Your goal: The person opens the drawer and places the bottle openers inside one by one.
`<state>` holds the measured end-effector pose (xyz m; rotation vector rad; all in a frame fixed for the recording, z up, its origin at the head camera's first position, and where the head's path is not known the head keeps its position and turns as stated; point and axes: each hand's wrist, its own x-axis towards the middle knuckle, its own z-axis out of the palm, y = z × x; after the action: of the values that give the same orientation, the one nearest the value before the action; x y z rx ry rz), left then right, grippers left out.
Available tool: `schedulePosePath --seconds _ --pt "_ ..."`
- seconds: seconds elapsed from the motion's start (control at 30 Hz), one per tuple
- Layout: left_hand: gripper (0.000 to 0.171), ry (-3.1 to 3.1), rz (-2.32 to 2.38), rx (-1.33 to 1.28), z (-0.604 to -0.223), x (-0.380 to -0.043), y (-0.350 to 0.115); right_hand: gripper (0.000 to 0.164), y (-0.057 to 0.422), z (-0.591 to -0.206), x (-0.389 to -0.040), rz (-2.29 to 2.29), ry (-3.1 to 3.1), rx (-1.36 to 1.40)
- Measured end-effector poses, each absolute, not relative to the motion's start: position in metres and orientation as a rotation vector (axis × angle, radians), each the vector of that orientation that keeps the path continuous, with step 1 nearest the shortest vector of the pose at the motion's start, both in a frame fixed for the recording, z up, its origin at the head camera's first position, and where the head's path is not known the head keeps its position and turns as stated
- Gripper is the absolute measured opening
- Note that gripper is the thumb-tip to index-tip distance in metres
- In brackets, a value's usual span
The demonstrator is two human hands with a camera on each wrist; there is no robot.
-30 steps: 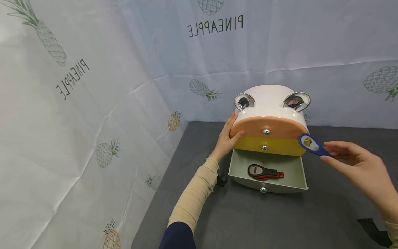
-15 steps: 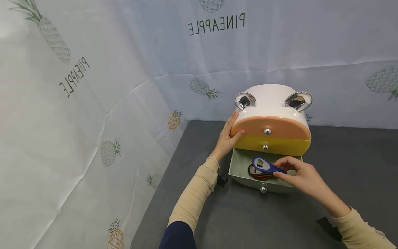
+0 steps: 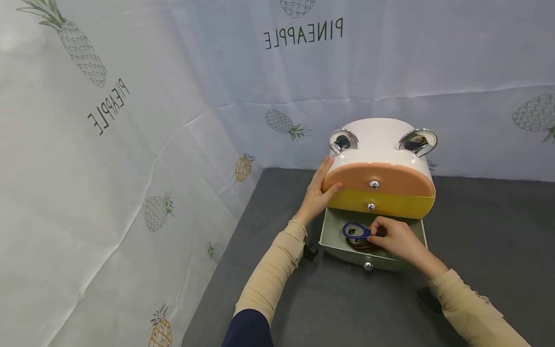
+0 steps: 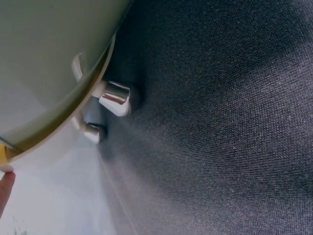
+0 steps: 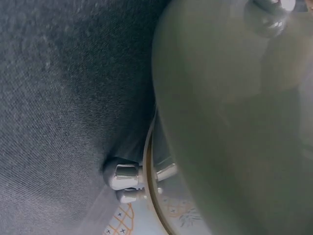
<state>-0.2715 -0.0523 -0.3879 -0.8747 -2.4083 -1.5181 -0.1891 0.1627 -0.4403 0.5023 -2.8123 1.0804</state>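
A white cabinet (image 3: 379, 137) with orange and yellow upper drawers stands on the grey table. Its lowest drawer, the pale green drawer (image 3: 334, 233), is pulled out. My left hand (image 3: 315, 196) rests on the cabinet's left side, fingers straight along the wall and thumb on the front edge. Between thumb and fingers, my right hand (image 3: 396, 236) pinches the narrow end of a blue magnifier (image 3: 347, 230) over the green drawer. A black-and-red tool (image 3: 359, 247) lies in the drawer, partly hidden beneath the blue magnifier. In the left wrist view, a fingertip (image 4: 6, 188) shows at the cabinet's edge.
Two silver, ear-like handles (image 3: 417, 142) rise from the cabinet's top. A silver knob (image 3: 368, 266) sits on the green drawer's front. Short metal legs (image 4: 115, 97) hold the cabinet off the dark cloth. A pineapple-print curtain (image 3: 208, 62) hangs behind and at left.
My right hand has carried the blue magnifier leftward from beside the cabinet to over the green drawer, above the black-and-red tool. My left hand has stayed on the cabinet's side.
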Motion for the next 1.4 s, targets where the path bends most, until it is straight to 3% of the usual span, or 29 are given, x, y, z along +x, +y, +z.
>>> schedulePosePath --seconds 0.6,0.93,1.4 --pt "0.066 -2.436 -1.511 -0.845 -0.387 -0.273 -0.051 0.019 0.165 -0.448 -0.198 0.977 -2.854 0.577" --pt "0.067 -2.407 -1.509 -0.863 -0.390 -0.274 -0.052 0.011 0.166 -0.437 -0.187 0.929 -2.719 0.602" --pt "0.070 -2.399 -1.521 -0.843 -0.391 -0.273 -0.051 0.045 0.155 -0.435 -0.127 0.836 -2.278 0.737"
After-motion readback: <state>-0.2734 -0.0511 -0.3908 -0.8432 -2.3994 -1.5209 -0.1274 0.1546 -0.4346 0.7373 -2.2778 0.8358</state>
